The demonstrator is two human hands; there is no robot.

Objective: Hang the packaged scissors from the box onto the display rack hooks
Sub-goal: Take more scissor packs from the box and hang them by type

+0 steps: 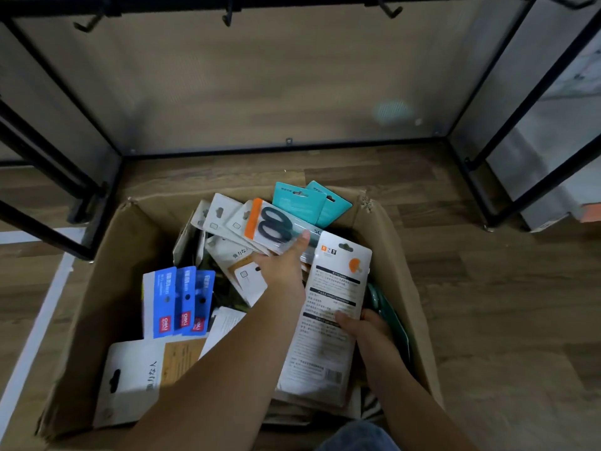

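Cardboard box (107, 288) filled the lower middle of the frame, its flaps open and its far right corner torn. Packs lay in it in a loose heap: three blue packs (179, 301) stood on edge at the left, two teal cards (309, 203) leaned against the far wall, and flat white cards with hang holes spread across the middle and lower left.

Both hands were inside the box. The left hand (283, 265) reached to the centre of the frame and gripped a scissors pack (276, 226) with an orange strip and dark oval handles, thumb pressed on its clear front. The right hand (364, 323) pinched a long white pack (328, 317) by its right edge, thumb on top, printed back facing up; the fingers beneath were hidden.

Black metal rack (455, 131) stood behind the box, its frame around pale translucent panels. Three bare hooks (227, 17) hung along the top edge of the frame. Wood-grain floor (487, 288) surrounded everything.
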